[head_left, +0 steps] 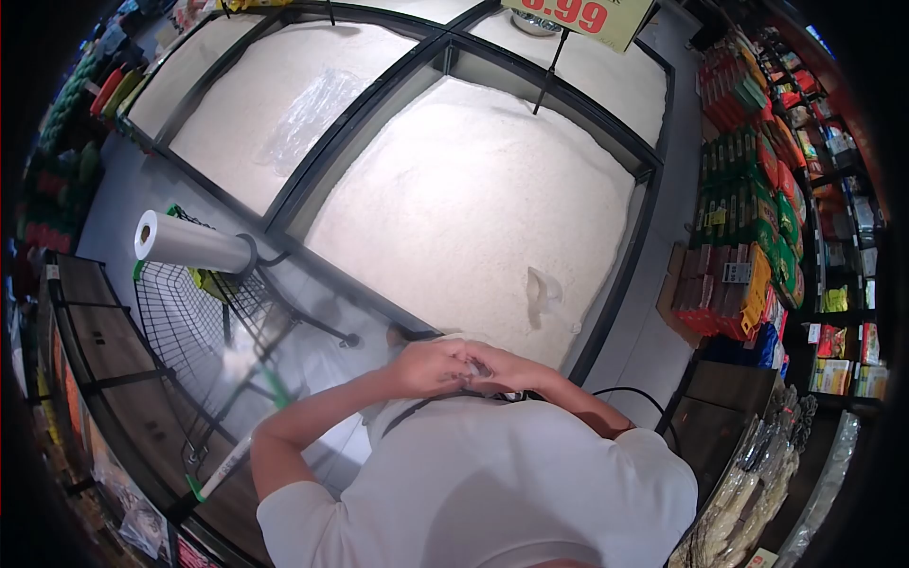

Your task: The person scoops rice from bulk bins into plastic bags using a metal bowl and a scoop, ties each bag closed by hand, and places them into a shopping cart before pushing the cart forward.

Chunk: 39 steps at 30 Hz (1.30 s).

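Note:
My left hand (431, 368) and my right hand (508, 370) meet in front of my white shirt (511, 464), fingers curled toward each other. Something small and greyish shows between them, too small to name. Beyond the hands lies a black-framed bin of white grain (454, 199), heaped with a smooth top. A pale scoop (542, 292) rests partly sunk in the grain at the bin's near right. Nearer my left side, a roll of clear plastic bags (194, 243) sits on a stand over a black wire basket (185, 303).
More grain bins adjoin this one, the left one with a clear plastic sheet (317, 114) on top. A price sign (592, 21) stands on a black post. Packed goods (739, 208) fill the right side, near hanging bundles (757, 473). A dark wooden shelf (118, 350) is at left.

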Motion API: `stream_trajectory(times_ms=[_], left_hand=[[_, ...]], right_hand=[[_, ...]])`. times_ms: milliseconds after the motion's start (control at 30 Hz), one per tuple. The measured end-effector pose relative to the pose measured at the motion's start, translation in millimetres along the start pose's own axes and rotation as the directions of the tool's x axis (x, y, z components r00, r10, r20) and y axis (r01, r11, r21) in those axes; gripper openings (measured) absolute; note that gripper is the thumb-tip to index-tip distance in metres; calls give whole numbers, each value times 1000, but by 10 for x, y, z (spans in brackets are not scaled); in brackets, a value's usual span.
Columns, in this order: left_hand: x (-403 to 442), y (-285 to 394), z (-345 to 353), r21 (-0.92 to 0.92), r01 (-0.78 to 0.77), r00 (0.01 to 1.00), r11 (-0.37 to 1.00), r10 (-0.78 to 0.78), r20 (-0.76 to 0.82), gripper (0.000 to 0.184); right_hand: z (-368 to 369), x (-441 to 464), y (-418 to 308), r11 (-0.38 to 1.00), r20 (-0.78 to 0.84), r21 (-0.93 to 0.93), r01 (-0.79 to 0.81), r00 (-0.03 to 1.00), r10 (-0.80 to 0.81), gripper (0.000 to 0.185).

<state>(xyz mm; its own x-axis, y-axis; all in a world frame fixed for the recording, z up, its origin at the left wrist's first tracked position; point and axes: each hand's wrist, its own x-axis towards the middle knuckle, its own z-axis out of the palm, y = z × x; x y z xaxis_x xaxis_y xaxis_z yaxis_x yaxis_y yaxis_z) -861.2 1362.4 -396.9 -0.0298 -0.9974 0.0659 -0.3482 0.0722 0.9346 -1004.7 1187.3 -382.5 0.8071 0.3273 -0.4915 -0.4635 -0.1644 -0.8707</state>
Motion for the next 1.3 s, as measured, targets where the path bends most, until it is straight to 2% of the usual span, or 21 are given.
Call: stream_trajectory(times_ms=[100, 167, 400, 500, 633, 700, 800, 900, 1000, 1067, 1100, 1200, 1300], left_hand=[[-38, -23, 5, -109, 23, 999, 994, -28, -42, 15], [-67, 0, -26, -196, 85, 995, 977, -94, -40, 16], [-162, -121, 64, -478, 94, 973, 873, -183, -143, 15], [-191, -118, 92, -581, 135, 933, 803, -300, -199, 15], [-181, -85, 93, -697, 106, 891, 709, -379, -250, 12], [-193, 33, 70, -761, 101, 877, 641, -418, -237, 11], [-261, 194, -31, -863, 34, 800, 504, -532, -279, 6], [-373, 154, -25, -890, -33, 735, 454, -593, -329, 5], [-419, 346, -14, -811, -34, 724, 584, -545, -423, 3], [-481, 365, 16, -742, -9, 704, 671, -522, -481, 3], [-514, 365, 30, -745, -30, 682, 666, -532, -503, 4], [-610, 400, 119, -763, -76, 635, 642, -559, -534, 10], [-678, 552, 199, -724, -72, 563, 686, -571, -597, 10]], right_hand=[[7, -34, -69, 984, -74, -168, 51, 995, -64, 45], [32, -16, -72, 984, -84, -162, 70, 993, -85, 44], [40, -15, 2, 981, -143, -153, 120, 979, -142, 42], [31, -33, -137, 997, -261, -42, 62, 963, -71, 41], [59, 24, -106, 980, -406, 125, 156, 909, -93, 30], [67, 32, -114, 972, -449, 157, 174, 890, -87, 22], [9, 77, 15, 986, -513, 65, 153, 853, -99, 16], [73, 192, 81, 960, -493, 218, 176, 869, -47, 17], [210, 367, -221, 888, -526, 257, 380, 826, -202, 25], [198, 452, -258, 892, -434, 165, 421, 843, -318, 28], [205, 509, -281, 886, -379, 121, 448, 846, -376, 30], [277, 583, -355, 858, -339, 167, 487, 845, -414, 28], [327, 648, -335, 872, -318, 66, 486, 838, -443, 25]])
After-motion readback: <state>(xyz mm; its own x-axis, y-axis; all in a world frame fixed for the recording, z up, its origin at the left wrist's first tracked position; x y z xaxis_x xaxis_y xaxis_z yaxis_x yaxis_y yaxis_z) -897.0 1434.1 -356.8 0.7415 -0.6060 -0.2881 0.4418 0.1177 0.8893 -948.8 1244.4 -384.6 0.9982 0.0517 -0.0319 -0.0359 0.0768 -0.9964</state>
